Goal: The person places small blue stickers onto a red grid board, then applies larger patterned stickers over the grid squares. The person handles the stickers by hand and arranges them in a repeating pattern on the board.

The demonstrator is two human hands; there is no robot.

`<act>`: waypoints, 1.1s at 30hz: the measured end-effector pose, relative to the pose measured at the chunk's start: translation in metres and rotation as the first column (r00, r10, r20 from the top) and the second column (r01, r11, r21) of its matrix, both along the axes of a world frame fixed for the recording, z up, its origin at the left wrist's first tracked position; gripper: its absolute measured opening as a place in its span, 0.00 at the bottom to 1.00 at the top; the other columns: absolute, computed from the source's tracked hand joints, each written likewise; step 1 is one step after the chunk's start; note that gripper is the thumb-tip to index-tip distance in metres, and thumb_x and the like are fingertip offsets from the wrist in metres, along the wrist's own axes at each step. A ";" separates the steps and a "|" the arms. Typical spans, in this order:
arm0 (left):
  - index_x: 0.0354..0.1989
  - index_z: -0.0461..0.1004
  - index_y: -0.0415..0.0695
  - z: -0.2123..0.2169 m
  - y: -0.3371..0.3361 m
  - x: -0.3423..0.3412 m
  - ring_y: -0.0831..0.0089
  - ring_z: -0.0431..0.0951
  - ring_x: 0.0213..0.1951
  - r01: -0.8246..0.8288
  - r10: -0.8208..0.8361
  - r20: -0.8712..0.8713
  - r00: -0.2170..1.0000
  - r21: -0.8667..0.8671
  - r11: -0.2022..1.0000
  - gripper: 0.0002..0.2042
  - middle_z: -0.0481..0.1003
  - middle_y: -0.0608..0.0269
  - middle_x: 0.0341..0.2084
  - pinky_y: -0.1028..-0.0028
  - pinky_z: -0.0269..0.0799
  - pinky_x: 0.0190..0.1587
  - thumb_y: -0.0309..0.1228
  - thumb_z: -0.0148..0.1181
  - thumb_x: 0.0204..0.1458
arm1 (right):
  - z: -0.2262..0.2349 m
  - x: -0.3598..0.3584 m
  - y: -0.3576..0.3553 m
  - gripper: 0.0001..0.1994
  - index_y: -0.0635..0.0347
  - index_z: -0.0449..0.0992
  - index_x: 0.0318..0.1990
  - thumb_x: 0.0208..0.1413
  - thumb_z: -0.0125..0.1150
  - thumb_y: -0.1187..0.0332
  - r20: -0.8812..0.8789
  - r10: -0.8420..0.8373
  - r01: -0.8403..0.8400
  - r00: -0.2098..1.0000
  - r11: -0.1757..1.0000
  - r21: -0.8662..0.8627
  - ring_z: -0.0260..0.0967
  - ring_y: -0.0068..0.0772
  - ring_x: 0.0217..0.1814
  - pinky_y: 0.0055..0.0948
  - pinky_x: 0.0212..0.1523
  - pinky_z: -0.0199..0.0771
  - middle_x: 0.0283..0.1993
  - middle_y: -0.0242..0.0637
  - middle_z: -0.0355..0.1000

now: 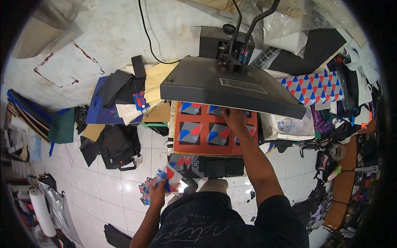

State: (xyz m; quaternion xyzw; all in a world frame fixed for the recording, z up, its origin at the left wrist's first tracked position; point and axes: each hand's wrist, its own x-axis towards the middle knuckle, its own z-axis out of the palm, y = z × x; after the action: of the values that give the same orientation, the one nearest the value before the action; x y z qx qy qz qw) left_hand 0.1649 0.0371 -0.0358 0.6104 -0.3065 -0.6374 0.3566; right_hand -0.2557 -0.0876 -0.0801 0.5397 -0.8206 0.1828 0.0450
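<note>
The printed fabric patches (204, 128), grey squares with red and blue shapes, lie in rows on the red pad (182, 146) of the heat press, under its raised black top plate (231, 84). The right hand (233, 118) reaches over the far row, fingers bent down onto a patch there; how tightly they close I cannot tell. The left hand (157, 190) hangs nearer, left of the pad, fingers curled around a small stack of patches (170, 177). Black fabric pieces (215, 167) sit along the pad's near edge. A black bag (118, 144) lies on the white tiled floor (107, 194) to the left.
</note>
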 end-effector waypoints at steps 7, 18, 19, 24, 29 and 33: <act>0.44 0.72 0.38 -0.012 -0.001 0.011 0.72 0.76 0.34 0.031 -0.031 0.009 0.999 0.004 0.999 0.11 0.76 0.61 0.35 0.73 0.73 0.39 0.28 0.58 0.53 | -0.001 0.000 -0.002 0.22 0.54 0.71 0.48 0.49 0.65 0.54 -0.044 -0.005 0.004 0.999 1.000 -0.025 0.71 0.48 0.49 0.45 0.49 0.70 0.43 0.42 0.73; 0.44 0.71 0.37 -0.013 0.000 0.013 0.72 0.76 0.35 0.015 -0.015 0.017 1.000 -0.003 1.000 0.12 0.75 0.59 0.35 0.73 0.72 0.38 0.28 0.58 0.53 | 0.006 -0.001 -0.005 0.22 0.54 0.71 0.50 0.50 0.63 0.54 -0.031 0.001 0.001 1.000 0.999 0.041 0.71 0.48 0.49 0.43 0.50 0.71 0.46 0.43 0.72; 0.44 0.71 0.37 -0.012 0.000 0.012 0.72 0.76 0.35 0.013 -0.013 0.016 1.000 0.002 1.000 0.12 0.75 0.59 0.36 0.72 0.72 0.38 0.28 0.58 0.53 | 0.008 -0.001 -0.005 0.22 0.54 0.71 0.50 0.50 0.63 0.54 -0.007 0.010 -0.010 1.000 0.999 0.046 0.70 0.48 0.50 0.43 0.50 0.70 0.46 0.43 0.72; 0.45 0.71 0.36 0.000 -0.003 0.005 0.71 0.76 0.37 0.014 -0.015 0.023 1.000 0.032 0.999 0.12 0.75 0.59 0.37 0.72 0.72 0.41 0.28 0.58 0.53 | 0.012 -0.001 -0.005 0.22 0.53 0.71 0.50 0.50 0.64 0.55 0.050 -0.001 -0.005 0.999 0.994 0.106 0.69 0.48 0.52 0.45 0.53 0.68 0.46 0.43 0.71; 0.42 0.72 0.37 -0.011 -0.001 0.010 0.73 0.76 0.35 0.018 -0.018 0.017 1.000 0.014 1.000 0.10 0.76 0.60 0.34 0.75 0.71 0.39 0.29 0.59 0.54 | 0.010 0.002 -0.004 0.22 0.54 0.71 0.49 0.50 0.64 0.54 0.068 -0.024 0.020 0.997 0.998 0.066 0.68 0.48 0.54 0.46 0.54 0.67 0.47 0.43 0.71; 0.46 0.71 0.36 -0.002 -0.002 0.005 0.70 0.75 0.37 0.025 -0.027 0.036 0.999 0.035 0.999 0.13 0.75 0.58 0.37 0.71 0.72 0.42 0.27 0.58 0.53 | 0.011 0.000 -0.006 0.22 0.54 0.71 0.50 0.50 0.63 0.53 0.155 -0.046 0.018 0.987 0.984 0.177 0.67 0.49 0.55 0.45 0.54 0.68 0.51 0.44 0.69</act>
State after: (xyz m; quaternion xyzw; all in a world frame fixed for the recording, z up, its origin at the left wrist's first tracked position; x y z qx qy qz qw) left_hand 0.1700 0.0347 -0.0375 0.6238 -0.3098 -0.6361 0.3321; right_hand -0.2558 -0.0933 -0.0689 0.5118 -0.8431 0.1518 -0.0650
